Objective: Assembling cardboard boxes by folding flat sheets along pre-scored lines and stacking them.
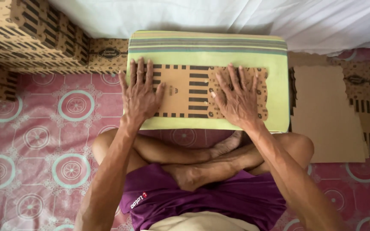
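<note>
A flat brown cardboard piece (190,92) printed with black bars lies on a low stand draped in a green striped cloth (279,85). My left hand (140,95) rests flat on the cardboard's left end, fingers spread. On its right end my right hand (237,97) presses flat, fingers apart. Neither hand grips anything. My crossed legs sit just below the stand.
Stacked printed cardboard boxes (35,36) stand at the back left. A pile of flat cardboard sheets (326,115) lies to the right on the pink patterned floor mat (43,141). White cloth (185,15) hangs behind the stand.
</note>
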